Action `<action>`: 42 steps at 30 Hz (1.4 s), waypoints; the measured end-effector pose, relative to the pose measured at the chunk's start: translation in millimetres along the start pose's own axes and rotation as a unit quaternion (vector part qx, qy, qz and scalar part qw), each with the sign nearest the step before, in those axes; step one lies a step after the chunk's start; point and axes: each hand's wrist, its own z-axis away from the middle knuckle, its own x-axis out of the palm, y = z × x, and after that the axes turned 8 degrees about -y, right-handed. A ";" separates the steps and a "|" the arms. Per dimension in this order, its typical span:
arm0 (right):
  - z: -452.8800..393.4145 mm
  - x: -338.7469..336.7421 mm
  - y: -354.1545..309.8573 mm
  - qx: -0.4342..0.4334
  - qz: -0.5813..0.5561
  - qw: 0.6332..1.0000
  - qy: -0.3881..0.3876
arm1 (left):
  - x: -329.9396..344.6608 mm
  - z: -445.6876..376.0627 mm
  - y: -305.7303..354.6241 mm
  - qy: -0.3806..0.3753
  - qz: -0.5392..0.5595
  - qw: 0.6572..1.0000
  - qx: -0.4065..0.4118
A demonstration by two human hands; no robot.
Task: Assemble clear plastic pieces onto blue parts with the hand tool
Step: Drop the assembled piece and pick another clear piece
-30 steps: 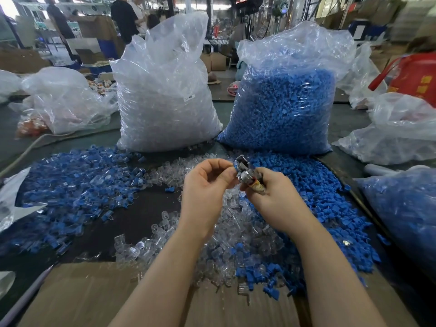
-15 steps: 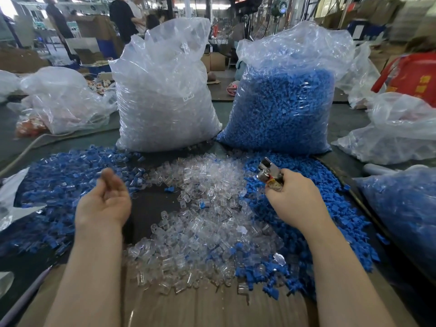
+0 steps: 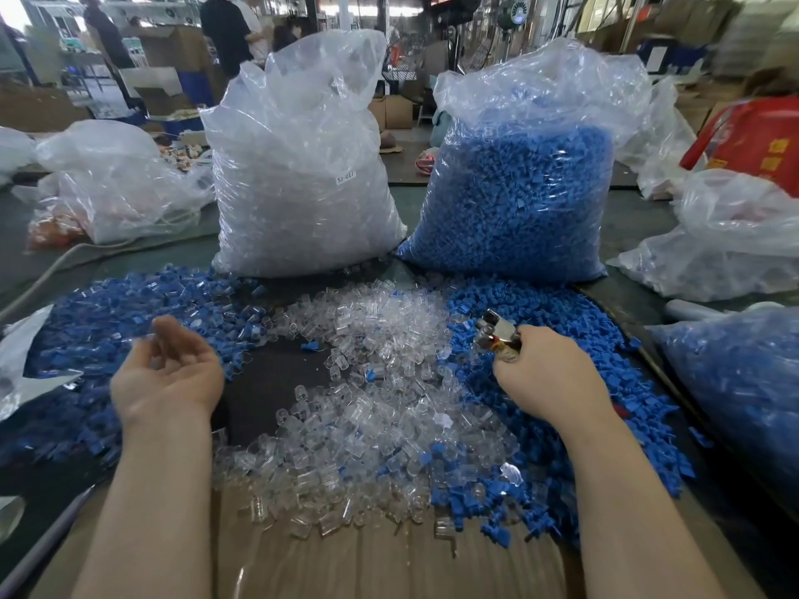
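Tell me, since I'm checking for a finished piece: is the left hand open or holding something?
Open. The left hand lies palm up with relaxed fingers, nothing in it, above the mixed blue-and-clear pile.

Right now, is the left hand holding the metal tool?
No, the left hand lies open, palm up, holding nothing; the right hand grips the metal tool.

Cardboard lies flat below the grip, nearest the camera. A red container stands far up and to the right of it. A crumpled bag sits far to its upper left, with people, boxes and a fan beyond.
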 end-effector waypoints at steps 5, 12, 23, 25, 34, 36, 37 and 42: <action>-1.0 1.8 -4.3 -0.028 -0.024 0.999 -0.016 | 32.7 27.3 -31.4 -0.077 -0.285 0.952 -0.087; 0.3 5.2 -10.9 -0.061 0.013 0.998 -0.013 | 39.6 59.9 -84.5 -0.285 -0.750 0.596 -0.036; 1.3 11.4 -16.2 -0.050 0.051 0.997 -0.023 | 32.3 68.8 -108.6 -0.312 -0.883 0.349 0.022; 1.6 11.4 -17.2 -0.051 0.057 0.997 -0.021 | 31.6 68.6 -108.8 -0.328 -0.883 0.334 0.027; 1.8 10.8 -18.2 -0.054 0.066 0.995 -0.046 | 30.0 70.3 -114.3 -0.329 -0.880 0.341 0.026; 2.1 9.4 -17.4 -0.054 0.055 0.996 -0.036 | 31.1 72.0 -115.1 -0.328 -0.879 0.344 0.048; 2.2 8.9 -16.9 -0.054 0.053 0.997 -0.030 | 31.8 72.7 -115.4 -0.328 -0.881 0.338 0.055; 2.5 7.8 -15.9 -0.054 0.038 0.998 0.014 | 33.0 73.8 -116.3 -0.329 -0.888 0.313 0.067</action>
